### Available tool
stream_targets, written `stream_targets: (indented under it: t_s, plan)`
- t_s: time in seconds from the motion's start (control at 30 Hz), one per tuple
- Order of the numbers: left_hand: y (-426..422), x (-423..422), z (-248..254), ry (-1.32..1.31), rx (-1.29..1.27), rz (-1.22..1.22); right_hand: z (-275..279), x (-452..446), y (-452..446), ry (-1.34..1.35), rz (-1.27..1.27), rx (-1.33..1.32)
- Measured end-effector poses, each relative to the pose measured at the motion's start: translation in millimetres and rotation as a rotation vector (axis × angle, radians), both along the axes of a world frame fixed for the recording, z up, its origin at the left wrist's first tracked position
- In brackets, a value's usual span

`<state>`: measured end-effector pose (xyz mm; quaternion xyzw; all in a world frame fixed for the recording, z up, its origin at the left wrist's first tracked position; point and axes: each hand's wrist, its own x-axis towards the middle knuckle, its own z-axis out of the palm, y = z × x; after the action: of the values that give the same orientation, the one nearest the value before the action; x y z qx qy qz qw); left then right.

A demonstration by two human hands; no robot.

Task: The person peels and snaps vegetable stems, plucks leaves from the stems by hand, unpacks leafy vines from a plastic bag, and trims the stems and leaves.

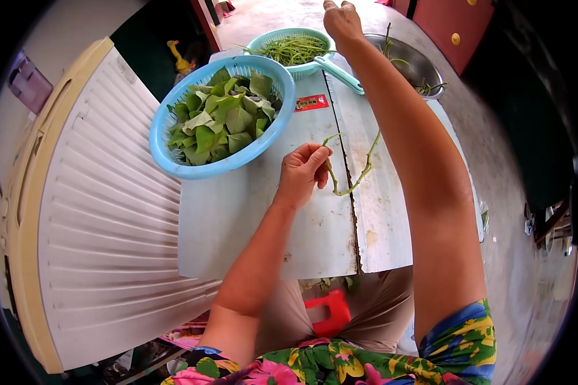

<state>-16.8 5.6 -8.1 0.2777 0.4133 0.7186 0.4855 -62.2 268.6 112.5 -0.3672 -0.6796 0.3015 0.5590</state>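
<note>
Pale blue-grey, the worktop [250, 224] spread out with a dark seam running from near edge to far. Over at its far left corner, out past the left edge, sat the blue basket [288, 96], heaped with loose leaves [221, 122]: plenty done there! At the far right corner, the metal basin [424, 63] held a few green sprigs [425, 88], seemingly the little that was left, though the right arm hid part of it. Between them, by the far edge, the mint basket [302, 72] carried a good pile of slender stems [292, 50], so the work looked well along. And the live one? A bare stem [343, 193], looping above the seam, pinched narrowly between thumb and fingers of the left hand [304, 172]. The right hand [343, 24] was out beyond the far edge, fingers bent; whether it gripped anything, nobody could tell.
</note>
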Motion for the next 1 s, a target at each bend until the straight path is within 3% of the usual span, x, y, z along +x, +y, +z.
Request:
stream_targets:
  t_s: [0.03, 0.2, 0.27, 0.37, 0.43, 0.47, 0.53, 0.73, 0.8, 1.0]
  plan:
    - [1, 0, -1, 0.018, 0.018, 0.005, -3, 12, -22, 0.226, 0.11, 0.003]
    - [-3, 6, 9, 0.066, -0.063, 0.022, -31, 105, -124, 0.029, 0.687, -0.049]
    - [-2, 7, 8, 0.063, -0.02, 0.022, -52, 137, -154, -0.082, 0.643, 0.082]
    - [-1, 8, 4, 0.144, 0.016, 0.021, -82, 164, -162, -0.128, 0.591, 0.048]
    - [-2, 11, 6, 0.197, 0.025, 0.03, -95, 172, -164, 0.054, 0.722, -0.218]
    - [-2, 11, 6, 0.205, 0.01, 0.018, -97, 176, -162, 0.068, 0.712, -0.23]
    - [-2, 14, 7, 0.297, 0.022, 0.068, -90, 183, -160, 0.08, 0.837, -0.56]
    - [-4, 19, 11, 0.482, -0.001, 0.122, -88, 189, -159, 0.18, 0.935, -0.668]
    - [-5, 22, 13, 0.543, -0.011, 0.173, -84, 190, -161, 0.248, 0.935, -0.834]
    - [-7, 24, 13, 0.681, 0.079, 0.235, -88, 187, -165, 0.174, 0.948, -0.773]
